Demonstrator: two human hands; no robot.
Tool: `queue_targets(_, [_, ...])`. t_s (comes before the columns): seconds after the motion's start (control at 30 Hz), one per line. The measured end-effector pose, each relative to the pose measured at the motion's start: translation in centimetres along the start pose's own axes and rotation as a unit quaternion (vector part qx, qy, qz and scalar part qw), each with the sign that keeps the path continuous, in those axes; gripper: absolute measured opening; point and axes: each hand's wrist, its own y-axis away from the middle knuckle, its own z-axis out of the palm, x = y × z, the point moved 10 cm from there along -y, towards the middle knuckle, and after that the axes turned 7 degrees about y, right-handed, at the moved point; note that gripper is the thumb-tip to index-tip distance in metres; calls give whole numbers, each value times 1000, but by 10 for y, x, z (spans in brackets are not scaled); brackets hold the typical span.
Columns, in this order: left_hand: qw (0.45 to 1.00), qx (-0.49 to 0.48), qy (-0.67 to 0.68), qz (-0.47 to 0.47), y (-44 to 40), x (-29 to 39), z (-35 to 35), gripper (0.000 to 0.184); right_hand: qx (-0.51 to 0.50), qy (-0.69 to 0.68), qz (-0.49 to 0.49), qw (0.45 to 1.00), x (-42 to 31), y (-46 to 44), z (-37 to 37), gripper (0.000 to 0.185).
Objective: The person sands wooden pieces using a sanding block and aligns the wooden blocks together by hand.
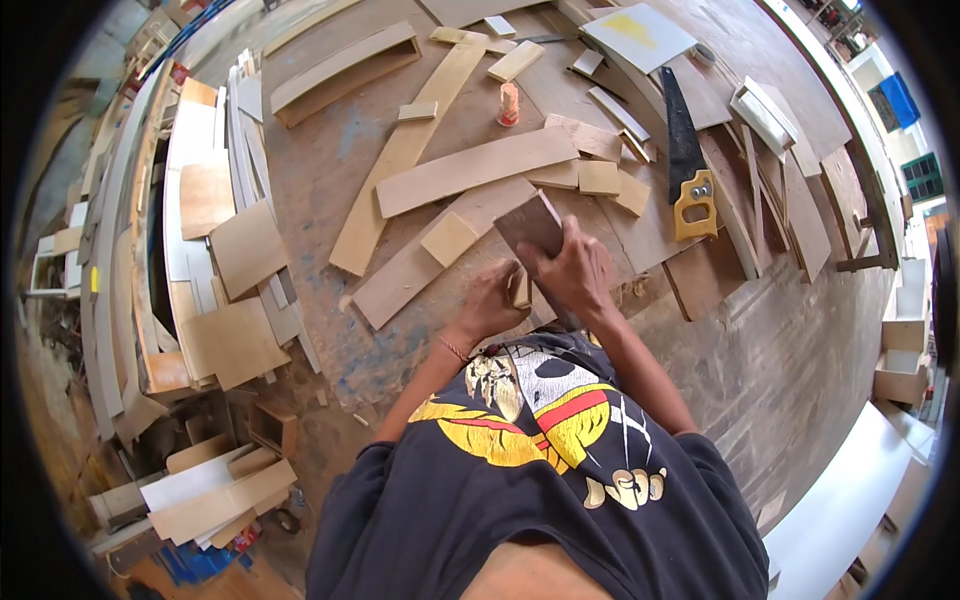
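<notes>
Dark brown, a flat block [528, 222] is gripped in the right hand [580, 266] over the near part of the desk [308, 175]. Just left of it, the left hand [488, 300] is closed around what seems a small wooden piece [521, 289], mostly hidden. Farther off, to the right, lies a yellow-handled saw [686, 155].

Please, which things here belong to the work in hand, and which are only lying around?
Apparently part of the job:
dark brown flat piece, in the right-hand fingers
small light wood piece, at the left-hand fingers

Apparently just lying about:
yellow-handled handsaw
small orange container
white panel with a yellow patch
square wood piece, on a long board
</notes>
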Motion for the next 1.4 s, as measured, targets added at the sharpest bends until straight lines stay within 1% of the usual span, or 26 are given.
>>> queue_targets(0.03, [999,35,18,-25,-1,-1,-5,38,27,-6,-21,999,0,-6,0,51])
queue_targets(0.07, [999,34,17,-23,0,0,-5,38,29,-6,-20,999,1,-5,1,51])
queue_targets(0.13, [994,15,39,-100,3,-15,-2,33,23,-17,-68,997,-8,2,2,51])
queue_targets(0.17, [994,16,39,-102,4,-26,-2,33,22,-18,-68,997,-10,10,1,51])
queue_targets(0.23, [998,58,-8,-5,1,-29,-10,31,-9,-29,-87,996,-17,26,1,50])
queue_targets(0.33, [999,34,4,7,-2,-21,-3,32,-14,-25,-72,997,-12,17,3,49])
queue_targets(0.37, [999,34,4,9,-3,-15,-3,32,-13,-25,-71,997,-9,9,7,49])
queue_targets(0.43, [999,-6,30,-42,-2,-3,1,34,34,-6,-65,997,-3,-6,6,49])
queue_targets(0.47, [999,-6,29,-41,1,-2,0,34,35,-8,-66,997,-3,-4,8,49])
queue_targets(0.53, [994,3,81,-71,3,-9,-2,31,29,-27,-67,997,-9,2,4,49])
queue_targets(0.57, [994,3,82,-72,3,-16,0,31,28,-26,-67,997,-11,9,1,49])
queue_targets(0.63, [997,37,61,17,1,-10,-5,34,9,-34,-69,997,-15,20,-1,50])
queue_targets(0.67, [997,37,62,16,3,-12,-1,34,7,-33,-68,997,-12,20,0,50])
queue_targets(0.73, [997,24,64,-30,0,-10,1,31,-3,-35,-44,998,-2,11,4,50])
queue_targets(0.77, [997,22,64,-28,0,-6,2,31,-2,-34,-42,999,0,5,6,50])
queue_targets(0.83, [994,39,72,-67,2,-9,0,34,37,-15,-23,999,5,-7,3,50])
queue_targets(0.97, [996,10,58,-63,3,-15,4,39,29,-32,-34,998,-2,10,-1,51])
queue_targets(1.03, [994,60,74,-55,1,-19,-5,41,22,-38,-42,998,-6,23,-5,51])
queue_targets(1.07, [994,59,76,-55,1,-19,-2,41,22,-36,-40,998,-6,23,-8,51])
queue_targets(1.13, [990,42,99,-95,-1,-14,0,41,13,-61,-19,998,-4,16,-10,50])
queue_targets(1.17, [990,40,98,-91,-1,-11,0,41,18,-61,-17,998,-1,9,-9,50])
queue_targets(1.23, [994,29,74,-79,0,-3,3,37,30,-14,10,999,9,-4,-5,52])
queue_targets(1.27, [994,30,72,-77,-1,-3,2,37,32,-15,8,999,9,-2,-5,52])
queue_targets(1.33, [989,9,88,-116,1,-16,8,35,8,-63,-5,998,3,8,-3,53])
queue_targets(1.37, [989,9,88,-117,3,-19,8,35,7,-62,-4,998,0,14,-5,53])
queue_targets(1.4, [992,24,84,-96,3,-18,4,34,9,-57,-9,998,-5,19,-11,52])
